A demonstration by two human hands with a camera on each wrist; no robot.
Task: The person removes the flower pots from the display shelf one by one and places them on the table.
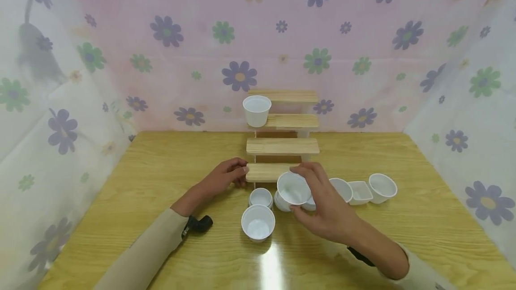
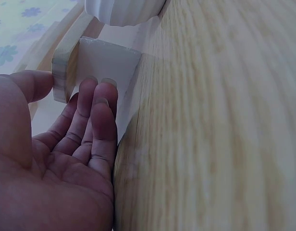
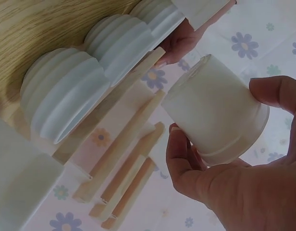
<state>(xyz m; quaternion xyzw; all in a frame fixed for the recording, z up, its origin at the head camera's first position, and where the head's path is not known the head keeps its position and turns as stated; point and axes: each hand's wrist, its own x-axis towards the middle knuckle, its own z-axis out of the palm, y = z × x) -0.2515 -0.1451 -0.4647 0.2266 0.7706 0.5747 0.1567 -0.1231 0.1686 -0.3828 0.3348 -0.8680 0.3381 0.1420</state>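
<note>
A white plastic plant pot [image 1: 293, 190] is pinched between the thumb and fingers of my right hand [image 1: 328, 205]. It is held above the table in front of the stand, and the right wrist view shows the pot [image 3: 215, 110] tapered with a rimmed edge. My left hand [image 1: 223, 177] grips the left end of the lowest step of a wooden stepped stand [image 1: 262, 172]. In the left wrist view the thumb touches the plank end [image 2: 66, 70], with the fingers beneath by the white side support [image 2: 107, 57]. Another white pot [image 1: 257, 113] stands higher on the stand's left side.
In front of the stand are a small white pot [image 1: 260, 197] and a larger one [image 1: 258, 223]. Ribbed pots [image 3: 66, 94] line up by the lowest step. To the right sit a round pot [image 1: 341, 189], a square pot [image 1: 360, 193] and another round pot [image 1: 382, 187].
</note>
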